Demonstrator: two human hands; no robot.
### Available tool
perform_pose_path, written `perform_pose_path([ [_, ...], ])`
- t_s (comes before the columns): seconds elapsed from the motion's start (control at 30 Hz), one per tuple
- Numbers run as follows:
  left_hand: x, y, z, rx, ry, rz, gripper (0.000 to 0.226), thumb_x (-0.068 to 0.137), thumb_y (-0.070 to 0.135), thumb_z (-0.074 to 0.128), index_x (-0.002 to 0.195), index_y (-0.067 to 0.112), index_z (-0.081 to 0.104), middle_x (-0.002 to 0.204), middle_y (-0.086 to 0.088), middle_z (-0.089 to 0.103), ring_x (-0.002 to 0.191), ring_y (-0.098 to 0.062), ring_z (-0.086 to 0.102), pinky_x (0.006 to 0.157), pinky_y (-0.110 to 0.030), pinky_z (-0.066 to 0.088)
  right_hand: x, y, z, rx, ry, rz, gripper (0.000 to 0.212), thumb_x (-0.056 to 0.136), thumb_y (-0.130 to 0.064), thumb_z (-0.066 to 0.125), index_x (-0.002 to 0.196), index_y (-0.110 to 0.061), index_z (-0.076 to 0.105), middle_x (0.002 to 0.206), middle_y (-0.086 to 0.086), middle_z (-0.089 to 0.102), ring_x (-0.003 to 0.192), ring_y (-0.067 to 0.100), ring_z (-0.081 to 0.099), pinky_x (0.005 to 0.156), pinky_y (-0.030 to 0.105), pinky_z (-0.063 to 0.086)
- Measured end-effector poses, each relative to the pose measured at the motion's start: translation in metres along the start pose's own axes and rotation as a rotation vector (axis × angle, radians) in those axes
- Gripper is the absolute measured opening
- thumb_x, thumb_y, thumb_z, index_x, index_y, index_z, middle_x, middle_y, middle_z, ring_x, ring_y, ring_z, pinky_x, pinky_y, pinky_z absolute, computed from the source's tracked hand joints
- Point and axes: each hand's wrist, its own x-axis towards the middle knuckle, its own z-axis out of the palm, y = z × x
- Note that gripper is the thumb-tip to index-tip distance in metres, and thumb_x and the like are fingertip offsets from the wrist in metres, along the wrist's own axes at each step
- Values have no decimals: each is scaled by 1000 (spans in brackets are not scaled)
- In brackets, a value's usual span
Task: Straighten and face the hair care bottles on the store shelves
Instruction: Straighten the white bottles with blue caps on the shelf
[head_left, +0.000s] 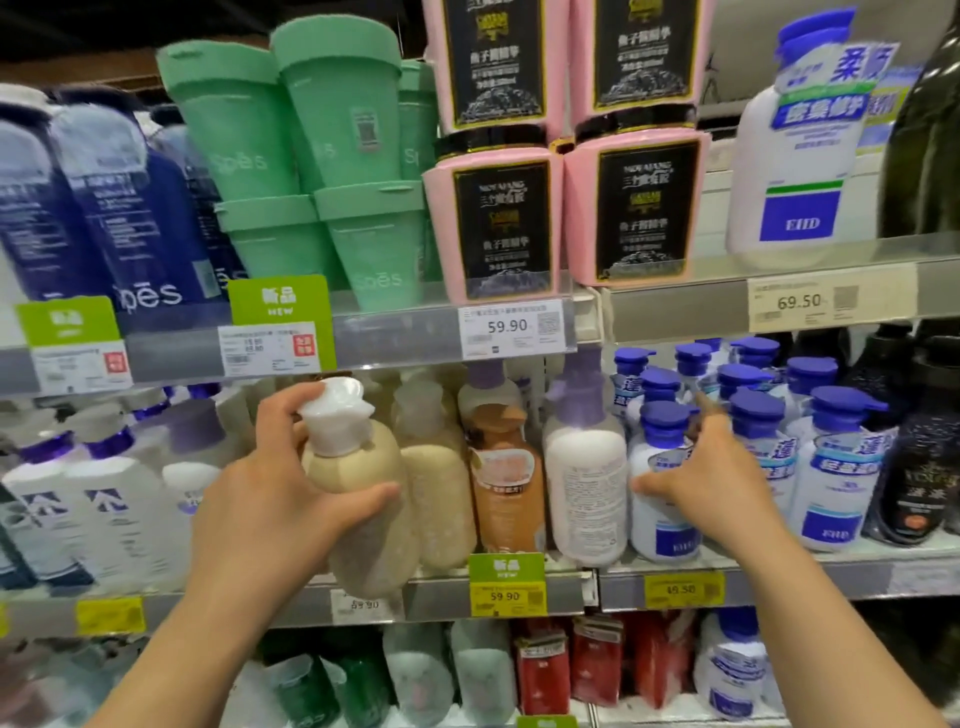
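Even store lighting falls from above, with pale glare on the shelf rail (727, 306). Wide-angle bending curves the edges (left bottles (78, 208) smear softly), and motion blur fogs the lower shelf (415, 675); top corners stay dark.

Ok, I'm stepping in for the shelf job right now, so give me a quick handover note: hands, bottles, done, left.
Left hand: grips the beige pump bottle, held tilted at the middle shelf's front edge.
Right hand: fingers straight, touching a white bottle with blue cap on the same shelf.
Done: the neighbouring beige bottle and orange bottle stand upright in the row.
Left: set the held bottle back upright; turn the white bottle with purple pump, whose small-print side faces out; finish the blue-cap group.
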Motion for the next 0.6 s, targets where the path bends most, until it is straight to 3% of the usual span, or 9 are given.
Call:
perform_pose_path([
  [0.03,4,-6,2,12,-5,0,94,54,53,88,126,45,27,115,4,68,92,-29,67,68,-39,49,-1,-2,1,-5,5,-8,121,68,-19,93,160,-20,13,145,13,53,123,37,57,94,44,47],
  [0.1,13,-18,5,32,-19,3,94,56,55,87,128,44,28,115,-1,68,94,-32,67,70,-39,50,-4,-6,4,-46,36,-26,120,71,-22,91,161,-26,12,150,14,47,128,37,53,97,44,47],
  [0.3,34,-49,18,72,-32,28,97,56,59,84,130,37,26,114,-8,69,98,-37,66,74,-44,53,-8,-13,12,-155,206,-68,76,81,-26,81,149,-17,47,148,16,46,138,31,41,105,43,41],
  [0.4,41,-60,23,80,-37,46,94,58,62,81,128,32,25,105,-10,70,95,-38,66,70,-42,52,-19,-18,18,-195,368,-120,57,85,-23,76,138,-11,59,144,19,51,138,35,41,109,47,37],
  [0.5,44,-66,33,94,-82,65,90,60,66,78,121,27,26,100,-9,70,92,-37,66,67,-42,52,-46,-36,32,-185,653,-325,27,90,-21,70,114,-11,72,114,14,70,110,36,59,94,43,41],
  [0.53,46,-68,36,105,-99,66,87,60,68,77,115,25,26,98,-9,70,91,-36,66,66,-42,52,-57,-45,38,-148,669,-394,19,90,-21,68,106,-13,74,102,10,72,95,33,63,84,40,43],
  [0.6,50,-69,40,125,-133,51,81,61,71,74,103,23,24,96,-9,69,90,-36,66,66,-42,53,-72,-66,53,-66,490,-465,16,90,-26,68,105,-21,73,97,1,72,80,22,65,71,34,46],
])
